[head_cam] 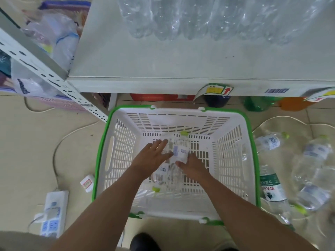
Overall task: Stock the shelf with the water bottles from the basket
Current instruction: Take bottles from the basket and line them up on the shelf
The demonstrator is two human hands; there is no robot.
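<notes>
A white basket with a green rim (101,156) stands on the floor below the grey shelf (163,57). Two clear water bottles lie on its bottom: one with its lime cap pointing away (181,149), one with its cap pointing toward me (161,175). My left hand (154,156) rests flat over the nearer bottle, fingers spread. My right hand (192,166) touches the lower end of the far bottle, fingers partly curled. Several clear bottles (208,17) stand in a row at the back of the shelf.
More bottles in plastic wrap (293,169) lie on the floor right of the basket. A power strip (52,212) and cable lie at the left. A perforated shelf upright (54,82) and bagged goods (54,33) are at upper left. Coloured containers sit under the shelf.
</notes>
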